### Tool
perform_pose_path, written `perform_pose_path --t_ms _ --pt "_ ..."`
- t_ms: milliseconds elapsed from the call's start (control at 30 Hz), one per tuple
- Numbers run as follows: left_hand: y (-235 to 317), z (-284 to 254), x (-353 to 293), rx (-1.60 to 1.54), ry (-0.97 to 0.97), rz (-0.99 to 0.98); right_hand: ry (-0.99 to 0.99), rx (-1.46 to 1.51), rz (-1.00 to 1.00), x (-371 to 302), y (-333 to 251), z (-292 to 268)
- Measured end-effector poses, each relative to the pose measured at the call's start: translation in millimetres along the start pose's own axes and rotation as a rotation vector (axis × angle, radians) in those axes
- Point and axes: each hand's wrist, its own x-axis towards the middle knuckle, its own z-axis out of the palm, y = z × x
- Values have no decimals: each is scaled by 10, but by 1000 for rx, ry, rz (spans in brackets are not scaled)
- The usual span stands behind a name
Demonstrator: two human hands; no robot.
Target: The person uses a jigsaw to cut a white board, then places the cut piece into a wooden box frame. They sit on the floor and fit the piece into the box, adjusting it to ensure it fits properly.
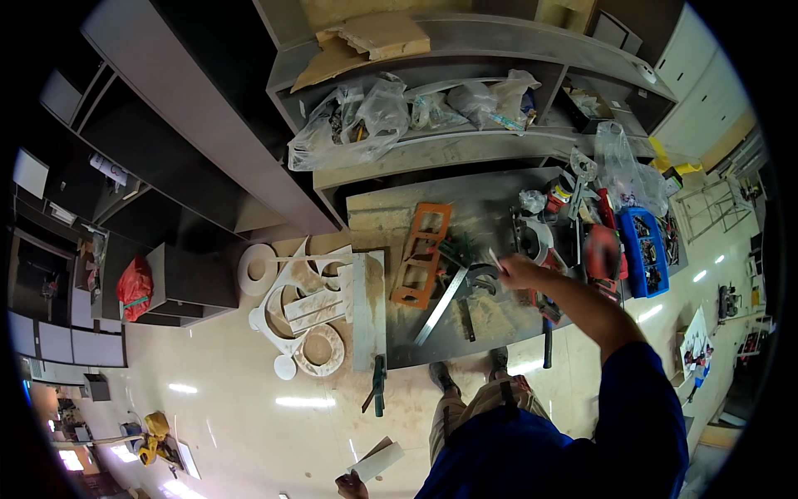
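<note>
Seeing decent room past the desk (405, 345) edge, where my left hand (352, 486) has flat, pale boards (379, 461) gripped; right hand (519, 273), fingers curled, pinches a thin whitish thing (495, 260) over the desk.

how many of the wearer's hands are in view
2: the right hand is over the bench, near a small pale piece; the left hand is at the lower edge, partly cut off, holding a pale board. Neither is fully hidden.
</note>
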Motion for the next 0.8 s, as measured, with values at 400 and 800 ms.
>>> perform_pose_path --t_ms 400,800 --pt "94 34 247 50 -37 179 119 776 577 1382 281 902" --pt "768 693 255 331 53 864 677 1373 46 50 -349 200"
